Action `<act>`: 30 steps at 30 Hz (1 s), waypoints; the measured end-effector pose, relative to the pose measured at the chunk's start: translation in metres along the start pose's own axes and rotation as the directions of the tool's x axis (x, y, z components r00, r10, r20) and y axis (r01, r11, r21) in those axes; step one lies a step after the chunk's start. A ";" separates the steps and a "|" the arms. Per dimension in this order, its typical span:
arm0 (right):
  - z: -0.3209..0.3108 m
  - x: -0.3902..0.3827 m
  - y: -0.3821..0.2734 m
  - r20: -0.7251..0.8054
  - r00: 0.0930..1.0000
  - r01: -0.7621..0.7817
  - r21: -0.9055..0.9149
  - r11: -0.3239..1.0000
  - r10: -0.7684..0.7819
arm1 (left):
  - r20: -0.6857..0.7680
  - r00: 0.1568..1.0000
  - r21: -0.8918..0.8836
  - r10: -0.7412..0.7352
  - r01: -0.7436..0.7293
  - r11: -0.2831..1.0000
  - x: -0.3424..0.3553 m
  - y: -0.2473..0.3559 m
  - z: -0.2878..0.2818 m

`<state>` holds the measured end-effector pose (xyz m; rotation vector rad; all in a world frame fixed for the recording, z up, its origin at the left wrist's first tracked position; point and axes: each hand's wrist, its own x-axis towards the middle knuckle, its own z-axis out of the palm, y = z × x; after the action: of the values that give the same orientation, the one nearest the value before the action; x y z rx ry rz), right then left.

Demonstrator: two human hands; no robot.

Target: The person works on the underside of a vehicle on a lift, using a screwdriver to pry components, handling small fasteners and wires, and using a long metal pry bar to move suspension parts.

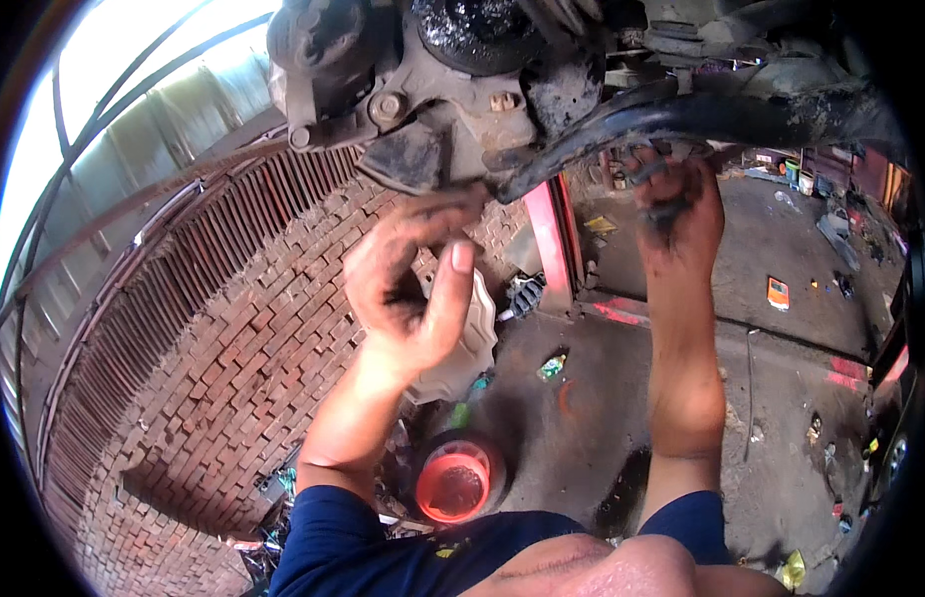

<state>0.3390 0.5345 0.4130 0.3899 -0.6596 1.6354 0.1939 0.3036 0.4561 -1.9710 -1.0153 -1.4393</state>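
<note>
Overhead hangs the grimy underside of a vehicle, with a bolted metal bracket and a thick black curved bar. My left hand reaches up just below the bracket, its fingers bent toward the lower edge near the bar's left end. Its thumb stands apart, and no object shows between thumb and fingers. My right hand is raised under the bar farther right, greasy black on palm and fingers. Those fingers are curled closed near the bar; whatever they grip is hidden.
A brick wall rises at the left. Below are a red bucket, a pale wavy-edged panel and a red post. Litter, including an orange packet and a green wrapper, lies on the dirty floor.
</note>
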 end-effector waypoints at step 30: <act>0.066 -0.208 0.014 0.242 0.967 0.244 -0.969 0.025 -0.083 | 0.291 0.957 -0.371 -0.020 0.132 0.919 -0.115 -0.044 -0.004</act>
<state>0.3546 0.3300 0.3374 -0.5306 -1.6329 0.5255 0.1371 0.2950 0.3471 -2.5061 -0.9915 -1.5236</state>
